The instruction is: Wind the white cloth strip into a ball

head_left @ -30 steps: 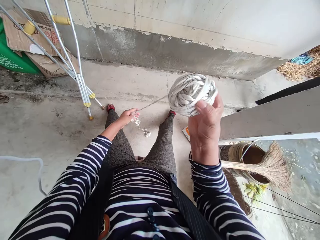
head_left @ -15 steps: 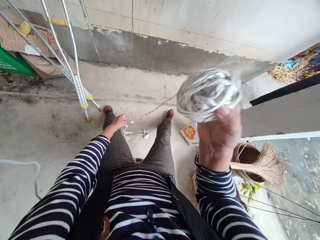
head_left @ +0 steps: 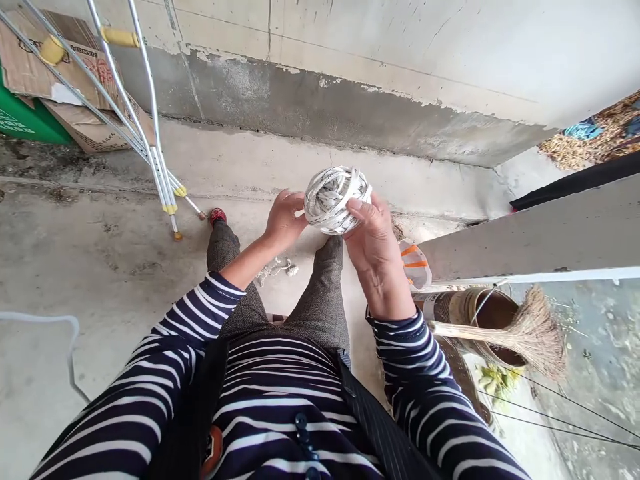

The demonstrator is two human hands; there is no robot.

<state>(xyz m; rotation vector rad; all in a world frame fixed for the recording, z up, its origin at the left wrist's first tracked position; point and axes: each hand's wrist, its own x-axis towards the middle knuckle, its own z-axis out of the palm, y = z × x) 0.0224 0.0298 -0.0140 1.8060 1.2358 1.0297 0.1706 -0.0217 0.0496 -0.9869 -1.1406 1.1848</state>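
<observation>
While my right hand [head_left: 373, 240] grips the ball [head_left: 333, 202] at its right side, above my legs [head_left: 320, 293], my left hand [head_left: 286, 220] meets its left side with bent fingers, pinching or not I cannot tell; loose cord [head_left: 291, 270] lies on the floor [head_left: 125, 293], crutches [head_left: 160, 177] stand near the ledge's edge [head_left: 240, 193], a broom [head_left: 520, 335] crosses the bucket [head_left: 463, 310]
</observation>
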